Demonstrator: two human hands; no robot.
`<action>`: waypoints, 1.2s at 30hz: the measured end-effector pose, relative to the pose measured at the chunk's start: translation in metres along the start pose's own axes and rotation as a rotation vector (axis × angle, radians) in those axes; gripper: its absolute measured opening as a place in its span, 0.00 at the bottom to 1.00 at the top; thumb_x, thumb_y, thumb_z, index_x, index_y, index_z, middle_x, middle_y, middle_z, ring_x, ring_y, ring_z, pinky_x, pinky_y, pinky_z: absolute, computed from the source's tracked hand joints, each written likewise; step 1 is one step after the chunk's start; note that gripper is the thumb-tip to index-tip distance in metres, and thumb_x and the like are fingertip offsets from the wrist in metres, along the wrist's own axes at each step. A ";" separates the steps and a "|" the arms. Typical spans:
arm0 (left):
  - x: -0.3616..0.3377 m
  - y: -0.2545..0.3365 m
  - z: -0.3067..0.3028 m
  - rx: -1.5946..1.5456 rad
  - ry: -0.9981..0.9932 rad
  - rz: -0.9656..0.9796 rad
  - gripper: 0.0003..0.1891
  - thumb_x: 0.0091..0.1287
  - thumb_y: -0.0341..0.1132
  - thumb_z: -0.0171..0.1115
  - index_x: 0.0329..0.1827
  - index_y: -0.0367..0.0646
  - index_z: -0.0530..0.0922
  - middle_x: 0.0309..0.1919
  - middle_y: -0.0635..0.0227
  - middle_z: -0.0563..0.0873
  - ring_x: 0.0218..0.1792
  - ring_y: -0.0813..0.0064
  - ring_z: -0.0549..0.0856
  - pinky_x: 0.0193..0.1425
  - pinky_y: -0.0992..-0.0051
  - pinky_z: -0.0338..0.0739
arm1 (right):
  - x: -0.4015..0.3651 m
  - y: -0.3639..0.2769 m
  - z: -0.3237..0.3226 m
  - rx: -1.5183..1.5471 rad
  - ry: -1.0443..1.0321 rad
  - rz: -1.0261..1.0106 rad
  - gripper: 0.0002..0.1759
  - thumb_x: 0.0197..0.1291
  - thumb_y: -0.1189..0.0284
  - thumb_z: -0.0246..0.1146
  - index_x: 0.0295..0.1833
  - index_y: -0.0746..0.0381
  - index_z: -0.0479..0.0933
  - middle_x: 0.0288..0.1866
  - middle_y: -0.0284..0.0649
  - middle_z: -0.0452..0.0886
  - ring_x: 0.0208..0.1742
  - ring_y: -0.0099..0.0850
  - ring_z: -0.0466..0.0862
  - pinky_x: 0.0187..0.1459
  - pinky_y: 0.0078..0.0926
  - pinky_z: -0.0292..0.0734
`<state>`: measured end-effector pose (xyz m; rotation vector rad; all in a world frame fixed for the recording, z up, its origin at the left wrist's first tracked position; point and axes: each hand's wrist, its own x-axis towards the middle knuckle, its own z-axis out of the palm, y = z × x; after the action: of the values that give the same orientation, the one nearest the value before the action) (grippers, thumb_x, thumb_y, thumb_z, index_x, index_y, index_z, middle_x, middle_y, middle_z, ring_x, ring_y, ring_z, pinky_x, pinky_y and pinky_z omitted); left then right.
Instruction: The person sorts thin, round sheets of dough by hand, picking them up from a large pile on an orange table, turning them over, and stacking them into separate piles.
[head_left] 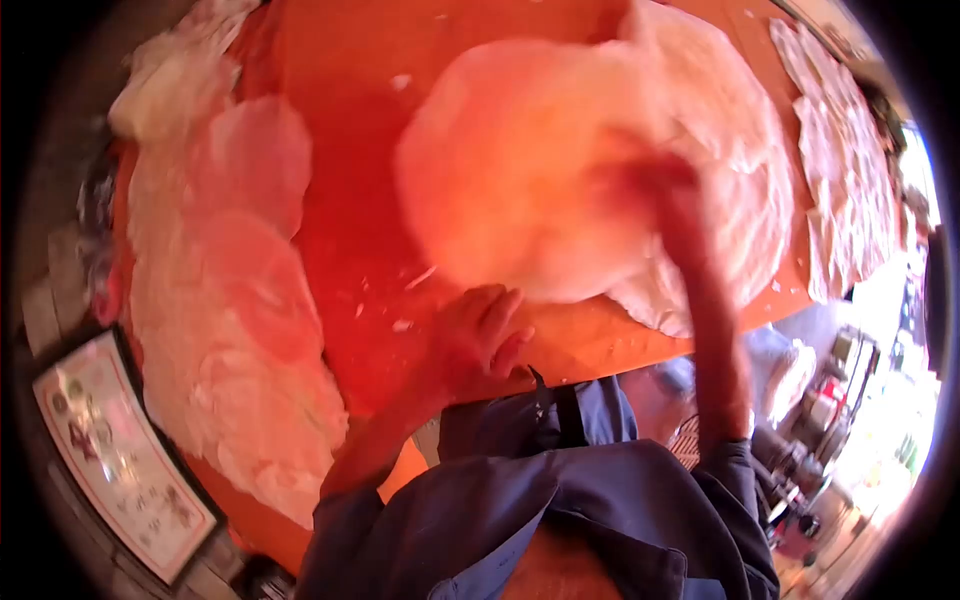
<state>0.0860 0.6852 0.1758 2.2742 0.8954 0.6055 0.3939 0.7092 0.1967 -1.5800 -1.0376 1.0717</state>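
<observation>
A large, thin, round pale sheet (pixel 530 170), which looks like rolled-out dough, lies spread over the orange-red surface (pixel 350 200) in front of me. My right hand (pixel 645 185) is over its right part, smeared by motion, and its fingers do not show clearly. Just below the sheet's lower left edge is my left hand (pixel 480 330), palm partly turned up, fingers apart and holding nothing. To the right, a wrinkled pile of similar thin sheets (pixel 735 180) overlaps the round one.
More overlapping thin sheets (pixel 240 330) run down the left side of the surface. A further strip of crinkled sheets (pixel 845 170) lies at the far right. Small white scraps (pixel 402 325) dot the surface. A framed panel (pixel 125 455) leans at the lower left.
</observation>
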 end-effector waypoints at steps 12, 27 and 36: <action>-0.123 -0.170 -0.065 0.723 0.390 -0.803 0.31 0.61 0.36 0.64 0.67 0.37 0.67 0.63 0.47 0.72 0.65 0.50 0.71 0.68 0.57 0.67 | -0.007 -0.117 -0.085 -1.384 0.111 -0.162 0.23 0.68 0.78 0.47 0.66 0.59 0.73 0.57 0.52 0.81 0.51 0.41 0.84 0.52 0.34 0.78; -0.342 -0.060 -0.062 0.713 0.605 -1.168 0.30 0.56 0.36 0.68 0.62 0.34 0.73 0.58 0.47 0.76 0.60 0.49 0.75 0.64 0.57 0.71 | -0.157 0.065 0.071 -0.459 -0.691 0.107 0.18 0.55 0.75 0.70 0.52 0.64 0.81 0.35 0.45 0.86 0.31 0.27 0.85 0.33 0.25 0.81; -0.515 -0.078 -0.053 0.536 0.565 -1.609 0.35 0.55 0.43 0.70 0.63 0.34 0.69 0.56 0.45 0.76 0.57 0.46 0.76 0.59 0.54 0.74 | -0.201 0.021 0.270 -0.033 -1.163 0.197 0.10 0.61 0.73 0.65 0.48 0.63 0.81 0.29 0.31 0.81 0.31 0.19 0.79 0.33 0.20 0.76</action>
<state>-0.3234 0.3784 0.0642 0.9527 2.8438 0.1831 0.0858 0.5760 0.1604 -1.0075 -1.6323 2.2176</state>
